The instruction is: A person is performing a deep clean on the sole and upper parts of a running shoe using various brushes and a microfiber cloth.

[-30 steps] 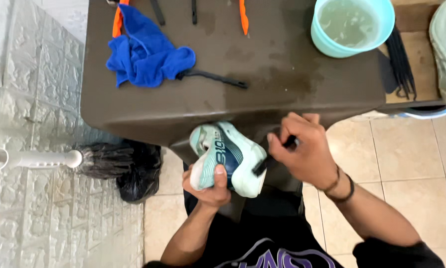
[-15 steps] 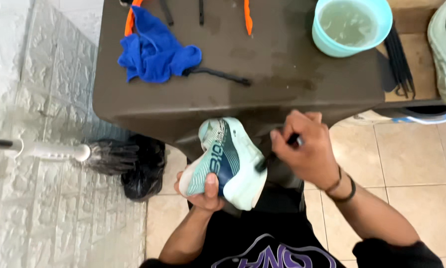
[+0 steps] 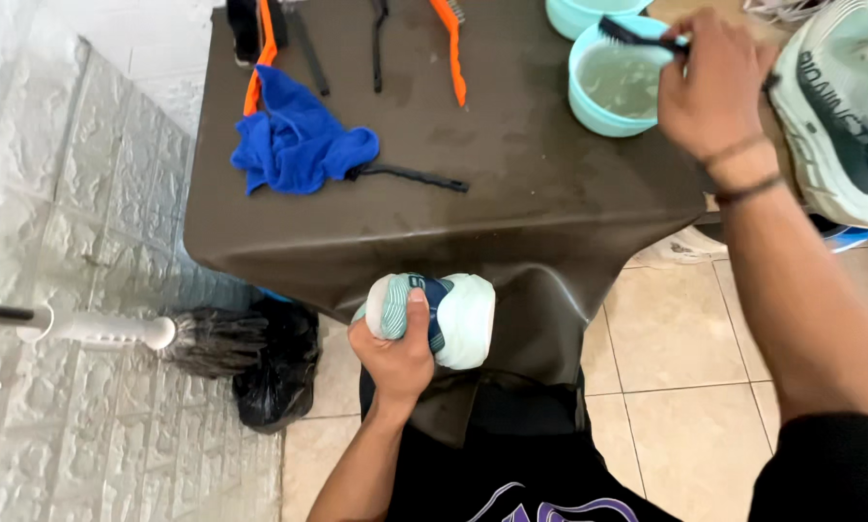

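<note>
Brown table (image 3: pixel 550 203), sneaker (image 3: pixel 453 319) seemingly pointing right

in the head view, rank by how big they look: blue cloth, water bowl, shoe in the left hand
1. blue cloth
2. and 3. shoe and water bowl: they look alike, and the shoe sits nearer the camera, so unsure.

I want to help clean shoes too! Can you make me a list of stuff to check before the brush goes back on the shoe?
1. Shoe held firmly: ok, the left hand wraps around it.
2. Brush in hand: ok, the right hand grips it.
3. Brush at the water: ok, its bristles are over the light blue bowl.
4. Water in the bowl: ok, cloudy liquid shows.
5. Bristles wet enough: cannot tell.
6. Blue cloth within reach for wiping: ok, it lies on the dark table.
</note>
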